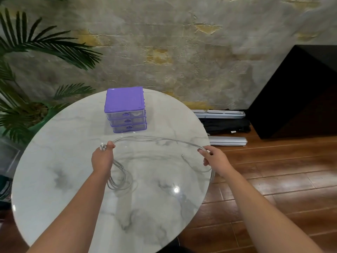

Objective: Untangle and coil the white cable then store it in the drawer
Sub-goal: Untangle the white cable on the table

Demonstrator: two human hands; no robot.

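Note:
The white cable [155,139] stretches in several strands above the round marble table [73,198]. My left hand [102,157] grips one end of the strands, with white plug ends sticking out past its fingers. Below that hand, loops of the cable hang down onto the table. My right hand [216,159] pinches the far bend of the strands at the table's right edge, and a loose cable end lies just left of it. A purple drawer unit [125,110] with three shut drawers stands at the back of the table.
A potted palm [27,73] stands to the left of the table. On the wooden floor [273,179] to the right lie a black bag and grey metal bars [228,141], with a large black box [300,92] behind them.

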